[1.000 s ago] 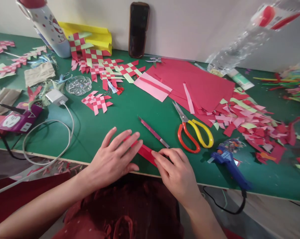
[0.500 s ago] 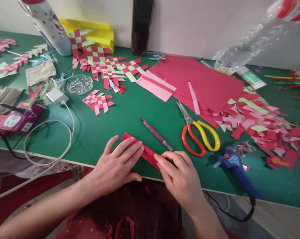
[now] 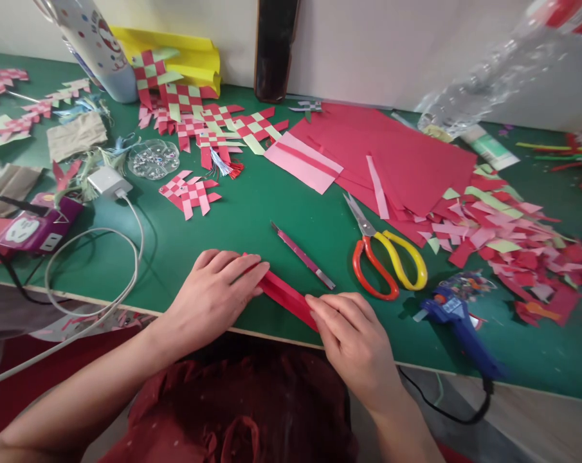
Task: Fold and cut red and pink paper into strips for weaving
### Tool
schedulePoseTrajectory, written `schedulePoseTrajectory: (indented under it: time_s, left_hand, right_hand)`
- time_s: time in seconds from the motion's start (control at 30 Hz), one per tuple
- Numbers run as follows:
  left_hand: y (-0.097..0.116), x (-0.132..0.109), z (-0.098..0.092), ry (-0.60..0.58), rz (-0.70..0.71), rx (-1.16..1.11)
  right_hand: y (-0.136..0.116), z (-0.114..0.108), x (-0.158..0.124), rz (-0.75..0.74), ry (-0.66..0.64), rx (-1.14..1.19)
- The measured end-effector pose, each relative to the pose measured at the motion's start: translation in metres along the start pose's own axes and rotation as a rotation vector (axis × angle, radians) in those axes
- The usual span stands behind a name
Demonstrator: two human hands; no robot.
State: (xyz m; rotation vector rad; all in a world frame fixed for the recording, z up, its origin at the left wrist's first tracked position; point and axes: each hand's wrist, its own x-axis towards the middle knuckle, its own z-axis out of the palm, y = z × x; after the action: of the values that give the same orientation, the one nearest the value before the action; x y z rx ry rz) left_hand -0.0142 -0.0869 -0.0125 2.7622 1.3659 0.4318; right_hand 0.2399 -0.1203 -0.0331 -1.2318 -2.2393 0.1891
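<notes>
A folded strip of red paper [image 3: 287,298] lies slantwise near the table's front edge, a crease running along it. My left hand [image 3: 217,287] is closed over its upper left end, which the fingers mostly hide; the thumb is out of sight beneath them. My right hand [image 3: 352,333] pinches the lower right end between thumb and fingertips. Just beyond the strip lies a slim pink craft knife [image 3: 302,254]. To the right of it rest scissors [image 3: 387,247] with one orange and one yellow handle, their blades slightly apart.
Red paper sheets [image 3: 391,148] lie at the back, beside a heap of paper scraps [image 3: 517,238]. A blue glue gun [image 3: 464,328] is at the right front edge. Woven paper fish [image 3: 194,193] and a white cable [image 3: 136,257] are on the left. A phone [image 3: 274,51] leans on the wall.
My left hand has gone from flat, spread fingers on the strip to being curled over its left end. My right hand has shifted slightly right, keeping its pinch.
</notes>
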Motion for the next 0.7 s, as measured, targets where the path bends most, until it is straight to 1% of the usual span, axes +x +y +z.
schedulePoseTrajectory:
  time_s: [0.17, 0.3, 0.43, 0.57, 0.7]
  left_hand:
    - [-0.008, 0.019, -0.004, -0.018, 0.13, 0.026]
    - [-0.009, 0.026, -0.006, -0.03, 0.242, 0.058]
    - [-0.016, 0.027, -0.007, -0.002, 0.307, 0.023]
    - [-0.024, 0.021, -0.007, 0.032, 0.365, 0.023]
    - [-0.028, 0.016, -0.007, 0.038, 0.376, 0.008]
  right_hand:
    - [0.004, -0.007, -0.005, -0.001, -0.015, -0.035]
    - [0.007, -0.011, -0.009, -0.001, -0.036, -0.084]
    - [0.007, -0.012, -0.009, -0.024, -0.029, -0.122]
    - [0.009, -0.013, -0.011, -0.038, -0.06, -0.099]
    - [0.011, -0.014, -0.013, -0.052, -0.078, -0.098]
